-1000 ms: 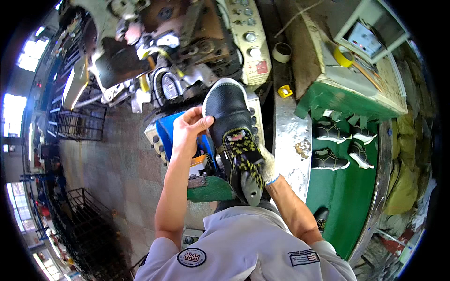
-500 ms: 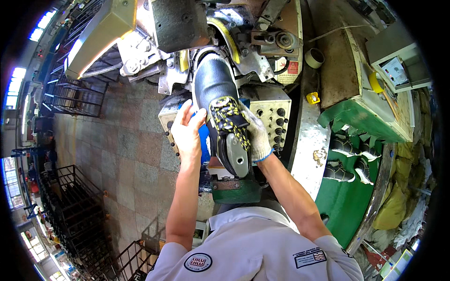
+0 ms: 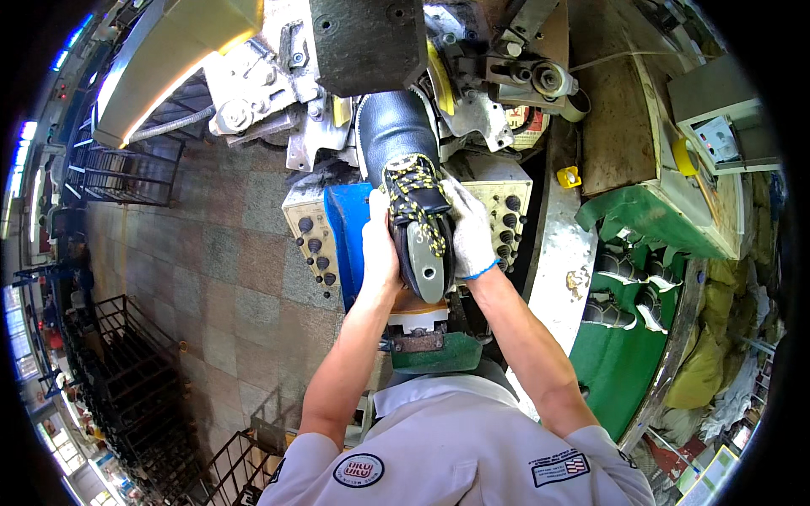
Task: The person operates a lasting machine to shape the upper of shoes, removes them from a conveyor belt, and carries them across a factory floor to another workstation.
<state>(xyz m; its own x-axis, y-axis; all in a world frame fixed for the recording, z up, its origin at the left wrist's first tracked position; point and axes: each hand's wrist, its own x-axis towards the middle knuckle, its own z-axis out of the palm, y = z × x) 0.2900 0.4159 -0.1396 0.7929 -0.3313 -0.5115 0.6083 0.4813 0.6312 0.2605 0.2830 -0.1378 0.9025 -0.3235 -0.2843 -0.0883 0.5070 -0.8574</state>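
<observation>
A black leather shoe upper (image 3: 395,131) with yellow-and-black laces (image 3: 413,187) sits on a grey shoe last (image 3: 428,268) that has a round hole near its heel end. Its toe points away from me, into the metal jaws of a machine, below a dark metal block (image 3: 368,46). Bare, my left hand (image 3: 381,244) presses along the shoe's left side near the heel. My right hand (image 3: 472,229), in a white knit glove with a blue cuff, grips the opposite side. Both sets of fingers are partly hidden by the shoe.
Panels with black knobs (image 3: 314,244) flank the shoe, beside a blue plate (image 3: 344,232). A green pad (image 3: 434,354) lies just before my body. At right, several dark shoes (image 3: 609,312) rest on a green surface (image 3: 620,363). Black racks (image 3: 139,371) stand at left.
My left hand has gone from spread fingers and a raised thumb to lying flat against the shoe's side. The right hand keeps its grip. The shoe's heel has shifted slightly in view.
</observation>
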